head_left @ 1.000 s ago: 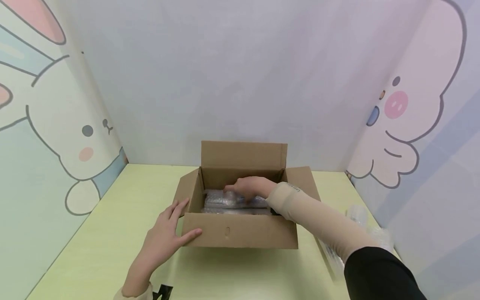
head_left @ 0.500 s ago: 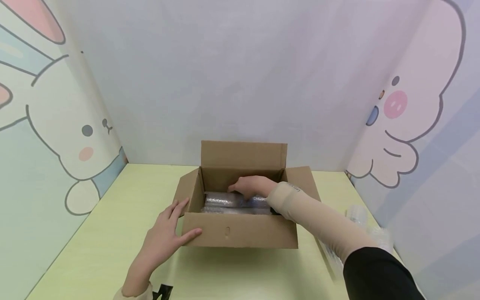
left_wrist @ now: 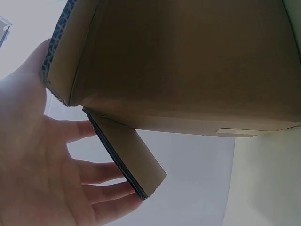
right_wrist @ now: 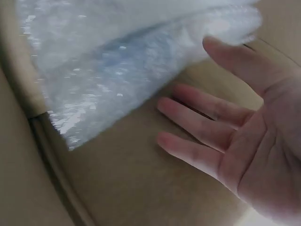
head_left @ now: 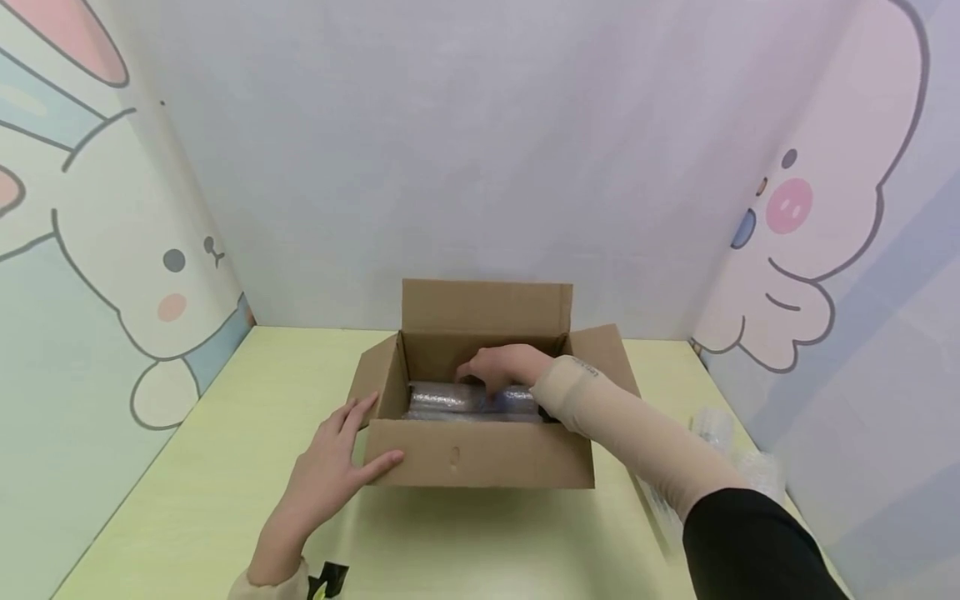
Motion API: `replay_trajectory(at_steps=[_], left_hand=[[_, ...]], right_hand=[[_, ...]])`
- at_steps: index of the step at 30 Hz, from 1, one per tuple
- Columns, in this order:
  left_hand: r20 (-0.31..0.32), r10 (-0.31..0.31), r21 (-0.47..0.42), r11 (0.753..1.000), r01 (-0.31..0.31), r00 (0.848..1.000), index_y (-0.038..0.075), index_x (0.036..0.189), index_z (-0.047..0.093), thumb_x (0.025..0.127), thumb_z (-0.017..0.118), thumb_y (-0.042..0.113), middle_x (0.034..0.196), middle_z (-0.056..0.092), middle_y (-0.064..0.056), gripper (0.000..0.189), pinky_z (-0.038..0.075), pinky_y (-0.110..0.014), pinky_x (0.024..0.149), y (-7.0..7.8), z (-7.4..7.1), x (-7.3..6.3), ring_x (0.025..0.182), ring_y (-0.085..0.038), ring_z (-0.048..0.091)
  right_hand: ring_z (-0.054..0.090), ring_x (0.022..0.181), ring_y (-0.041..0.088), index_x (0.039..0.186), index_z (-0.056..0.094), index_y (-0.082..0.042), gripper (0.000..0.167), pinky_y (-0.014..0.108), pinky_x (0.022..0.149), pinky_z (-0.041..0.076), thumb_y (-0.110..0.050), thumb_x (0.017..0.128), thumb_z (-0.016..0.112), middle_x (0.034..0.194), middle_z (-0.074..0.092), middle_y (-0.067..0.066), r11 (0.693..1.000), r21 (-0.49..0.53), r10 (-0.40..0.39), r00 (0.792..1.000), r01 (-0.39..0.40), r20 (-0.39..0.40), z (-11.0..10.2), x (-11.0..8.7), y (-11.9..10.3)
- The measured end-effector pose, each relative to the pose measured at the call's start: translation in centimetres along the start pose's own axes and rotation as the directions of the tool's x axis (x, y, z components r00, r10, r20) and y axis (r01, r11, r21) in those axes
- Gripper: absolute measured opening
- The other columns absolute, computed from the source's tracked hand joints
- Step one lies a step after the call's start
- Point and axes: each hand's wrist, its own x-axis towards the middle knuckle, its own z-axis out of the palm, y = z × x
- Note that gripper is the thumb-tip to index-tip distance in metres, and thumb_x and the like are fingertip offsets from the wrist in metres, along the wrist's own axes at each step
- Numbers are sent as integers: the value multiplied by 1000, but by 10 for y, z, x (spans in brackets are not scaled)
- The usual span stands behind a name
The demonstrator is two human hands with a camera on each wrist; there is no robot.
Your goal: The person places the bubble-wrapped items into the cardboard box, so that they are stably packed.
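Note:
In the head view, a lidless-looking cardboard box (head_left: 480, 454) stands with its flaps folded out, holding clear bubble-wrapped packages (head_left: 446, 398). My right hand (head_left: 501, 365) reaches inside from above, its thumb at the edge of one package. The right wrist view shows that bubble wrap (right_wrist: 113, 70) large, with a bluish patch. There the thumb (right_wrist: 235, 59) overlaps the wrap, three fingers extend below its edge, and the index finger is hidden. My left hand (head_left: 330, 462) steadies the box's left front corner, fingers spread along the left flap (left_wrist: 127, 150), thumb on the front flap.
More clear bubble wrap (head_left: 757, 471) lies on the pale yellow table (head_left: 225, 467) at right, partly behind the right sleeve (head_left: 652, 450). A grey-white wall (head_left: 480, 167) stands behind the box, with cartoon-printed side walls left and right.
The wrapped package under my right hand has shifted slightly and its loose wrap lies flatter. The right hand's fingers have bent a little more. The left hand has stayed in place.

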Motion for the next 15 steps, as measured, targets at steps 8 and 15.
replay_trajectory(at_steps=[8,15], left_hand=[[16,-10,-11,1000,10,1000,17,151,31,82,65,62,150,35,-27,89,50,-62,82,-1,-1,4,132,-47,40],[22,-16,-16,1000,17,1000,18,152,31,82,64,62,150,35,-26,89,50,-61,82,-2,-1,4,132,-46,40]], right_hand=[[45,136,21,148,40,-21,61,37,108,42,-20,92,66,152,43,2,998,40,-52,998,51,29,-21,-5,0],[57,125,24,148,40,-16,62,38,103,45,-19,92,66,149,44,6,982,146,-116,993,117,-14,-49,-29,5]])
